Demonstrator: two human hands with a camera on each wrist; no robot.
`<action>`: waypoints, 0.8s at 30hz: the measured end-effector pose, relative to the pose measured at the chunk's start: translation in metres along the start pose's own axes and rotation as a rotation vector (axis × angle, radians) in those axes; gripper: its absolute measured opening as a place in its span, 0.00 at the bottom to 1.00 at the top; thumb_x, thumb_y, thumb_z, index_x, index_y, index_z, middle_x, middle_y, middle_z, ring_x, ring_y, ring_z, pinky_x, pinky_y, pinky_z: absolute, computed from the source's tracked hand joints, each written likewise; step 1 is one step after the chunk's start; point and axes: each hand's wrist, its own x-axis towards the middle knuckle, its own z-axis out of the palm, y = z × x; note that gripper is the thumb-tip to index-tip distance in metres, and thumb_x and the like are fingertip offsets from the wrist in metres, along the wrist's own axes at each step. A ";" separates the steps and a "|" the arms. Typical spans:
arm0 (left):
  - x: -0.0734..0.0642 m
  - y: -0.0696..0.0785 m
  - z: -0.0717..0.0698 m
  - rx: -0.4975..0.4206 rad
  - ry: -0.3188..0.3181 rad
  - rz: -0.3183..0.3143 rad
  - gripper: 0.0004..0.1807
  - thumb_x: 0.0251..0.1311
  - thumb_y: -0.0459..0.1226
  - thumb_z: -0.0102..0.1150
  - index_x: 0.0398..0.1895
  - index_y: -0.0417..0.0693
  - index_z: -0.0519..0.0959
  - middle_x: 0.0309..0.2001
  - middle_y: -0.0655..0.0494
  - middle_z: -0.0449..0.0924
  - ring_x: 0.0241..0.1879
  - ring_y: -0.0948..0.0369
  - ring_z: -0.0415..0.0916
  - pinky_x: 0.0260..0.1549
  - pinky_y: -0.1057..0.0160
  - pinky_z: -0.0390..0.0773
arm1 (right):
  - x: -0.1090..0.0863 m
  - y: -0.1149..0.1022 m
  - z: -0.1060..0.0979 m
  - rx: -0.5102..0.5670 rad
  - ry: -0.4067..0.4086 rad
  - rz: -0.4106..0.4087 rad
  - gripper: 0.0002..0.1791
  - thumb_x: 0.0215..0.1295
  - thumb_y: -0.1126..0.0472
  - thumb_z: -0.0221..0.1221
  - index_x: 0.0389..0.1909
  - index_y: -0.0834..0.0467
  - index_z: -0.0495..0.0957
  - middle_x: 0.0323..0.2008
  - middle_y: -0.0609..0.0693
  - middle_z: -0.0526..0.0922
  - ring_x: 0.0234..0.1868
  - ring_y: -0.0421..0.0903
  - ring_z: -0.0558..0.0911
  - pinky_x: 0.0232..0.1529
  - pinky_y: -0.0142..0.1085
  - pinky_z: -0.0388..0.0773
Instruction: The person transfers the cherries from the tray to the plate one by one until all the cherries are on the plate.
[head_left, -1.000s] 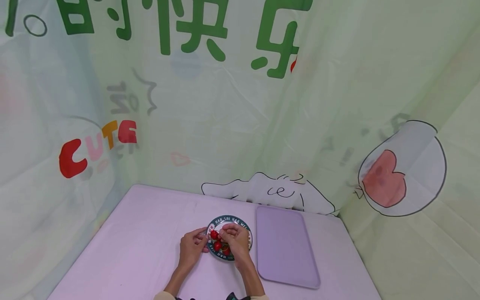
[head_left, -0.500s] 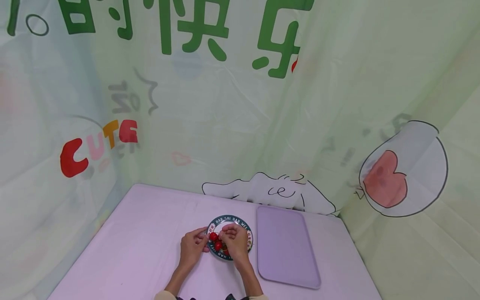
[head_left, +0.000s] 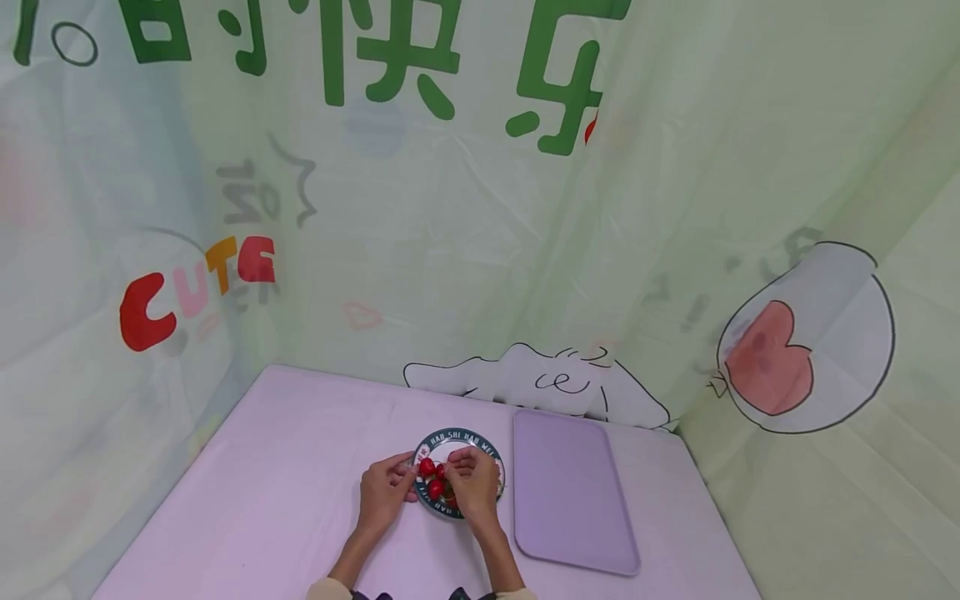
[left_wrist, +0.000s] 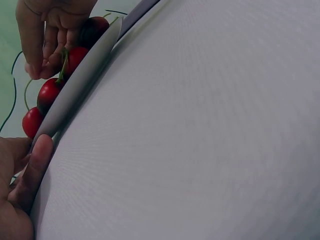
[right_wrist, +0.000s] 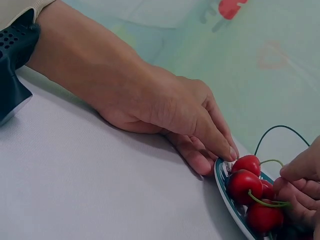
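A round plate (head_left: 444,436) with a dark green lettered rim holds several red cherries (head_left: 436,489) with green stems. At its left edge my left hand (head_left: 385,493) grips the rim, thumb on top and fingers lower down the side. My right hand (head_left: 476,487) reaches over the plate's right part, hiding some of it. In the right wrist view, the right thumb and fingertips (right_wrist: 295,172) pinch the thin stem of a cherry (right_wrist: 247,165) near the rim. That cherry (left_wrist: 32,122) also shows in the left wrist view, close to my left thumb. A darker cherry (left_wrist: 94,31) lies farther along.
A lilac rectangular tray (head_left: 573,492) lies flat just right of the plate. Both stand on a pale table (head_left: 300,483). A printed curtain (head_left: 450,250) hangs behind and along the sides of the table.
The cherries near my right fingertips have shifted slightly, and one more shows between the fingers and the left cherry. My left hand stays on the rim; the right has barely moved.
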 end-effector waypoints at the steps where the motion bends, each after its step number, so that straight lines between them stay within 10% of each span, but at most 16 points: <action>1: 0.000 0.000 0.000 0.001 0.001 -0.001 0.20 0.74 0.34 0.68 0.65 0.38 0.85 0.35 0.48 0.89 0.21 0.63 0.87 0.28 0.73 0.87 | 0.000 0.000 0.000 -0.010 0.006 -0.002 0.05 0.65 0.74 0.72 0.39 0.66 0.86 0.35 0.56 0.89 0.35 0.42 0.87 0.39 0.24 0.86; 15: -0.001 0.001 0.002 0.030 0.017 -0.019 0.20 0.74 0.34 0.68 0.65 0.40 0.85 0.36 0.49 0.88 0.21 0.65 0.86 0.28 0.73 0.87 | -0.002 -0.004 -0.006 -0.085 0.052 -0.036 0.06 0.63 0.75 0.72 0.37 0.66 0.85 0.32 0.55 0.89 0.32 0.42 0.87 0.37 0.25 0.87; 24: -0.002 0.001 0.004 0.036 0.022 0.000 0.19 0.74 0.31 0.67 0.65 0.37 0.85 0.35 0.48 0.88 0.20 0.66 0.85 0.26 0.72 0.87 | -0.003 -0.007 -0.020 0.065 0.114 0.028 0.05 0.63 0.76 0.71 0.37 0.68 0.85 0.34 0.59 0.89 0.34 0.41 0.87 0.38 0.23 0.87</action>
